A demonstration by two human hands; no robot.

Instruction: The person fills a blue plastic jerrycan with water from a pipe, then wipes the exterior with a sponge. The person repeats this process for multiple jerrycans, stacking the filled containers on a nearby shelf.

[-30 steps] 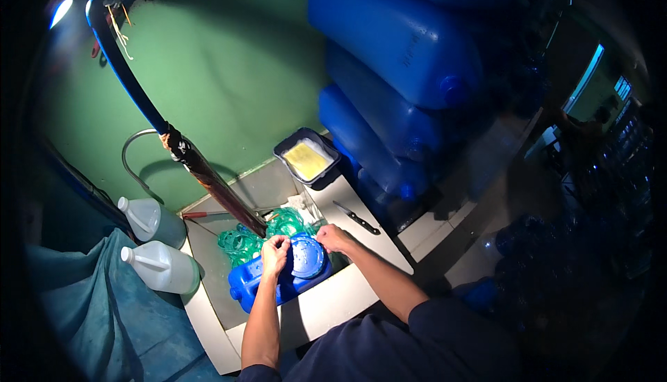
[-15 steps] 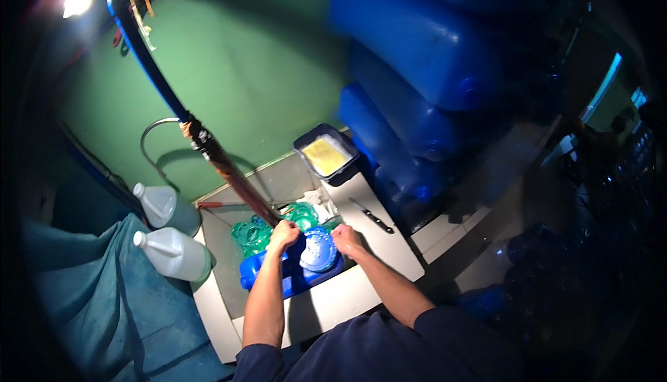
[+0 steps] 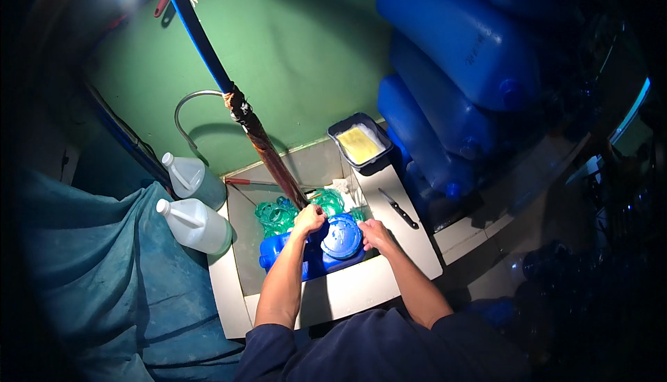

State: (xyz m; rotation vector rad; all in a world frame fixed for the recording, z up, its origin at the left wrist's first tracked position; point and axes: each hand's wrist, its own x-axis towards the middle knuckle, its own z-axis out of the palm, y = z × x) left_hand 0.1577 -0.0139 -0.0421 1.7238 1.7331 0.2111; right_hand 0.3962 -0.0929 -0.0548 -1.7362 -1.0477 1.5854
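A blue plastic jug (image 3: 313, 263) lies in the sink (image 3: 248, 274). At its right end, between my hands, is a wet-looking round blue piece (image 3: 342, 237) with whitish marks. My left hand (image 3: 310, 220) is closed at the upper left edge of this round piece, beside the dark pole (image 3: 274, 161). At its right edge my right hand (image 3: 374, 234) is closed too, thumb and fingers drawn together. What either hand grips is too small or hidden to make out. Just beyond my hands lies a heap of clear green plastic rings (image 3: 276, 215).
A black-handled knife (image 3: 401, 214) lies on the right ledge. Behind it stands a dark tub (image 3: 361, 147) with a yellow sponge-like block. Two whitish jugs (image 3: 194, 225) stand on the left beside a teal cloth (image 3: 90, 257). Large blue containers (image 3: 458, 55) are stacked at back right.
The whole view has shifted, so the scene sits farther right and slightly higher. Both hands remain closed at the round blue piece.
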